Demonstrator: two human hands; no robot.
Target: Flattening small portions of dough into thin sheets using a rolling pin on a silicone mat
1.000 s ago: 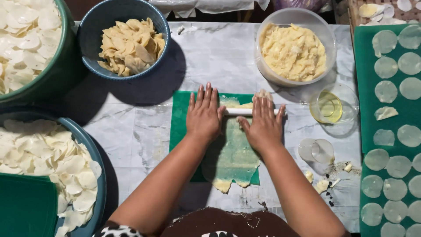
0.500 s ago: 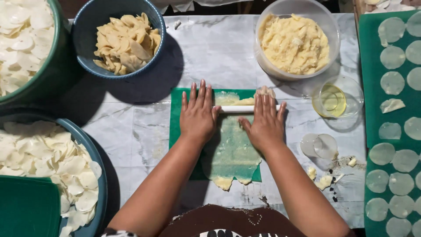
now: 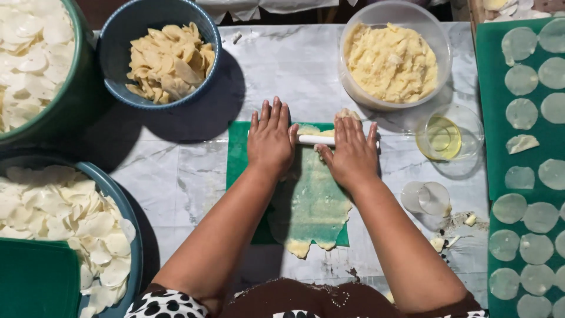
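My left hand [image 3: 271,140] and my right hand [image 3: 352,154] lie flat, palms down, on a thin white rolling pin [image 3: 316,140] at the far end of a green mat [image 3: 238,159]. A thin, pale sheet of dough [image 3: 312,203] stretches along the mat from the pin toward me, with a ragged near edge. The fingers of both hands are spread and point away from me. Most of the pin is hidden under my palms.
A blue bowl of dough scraps [image 3: 162,53] and a clear tub of yellow dough [image 3: 391,56] stand at the back. A small glass bowl of oil [image 3: 447,138] sits on the right. Round dough discs [image 3: 521,79] lie on a green sheet. Bowls of white chips [image 3: 59,212] stand left.
Both hands have slid a little farther from me, rolling the pin toward the mat's far end. The dough sheet shows longer behind them.
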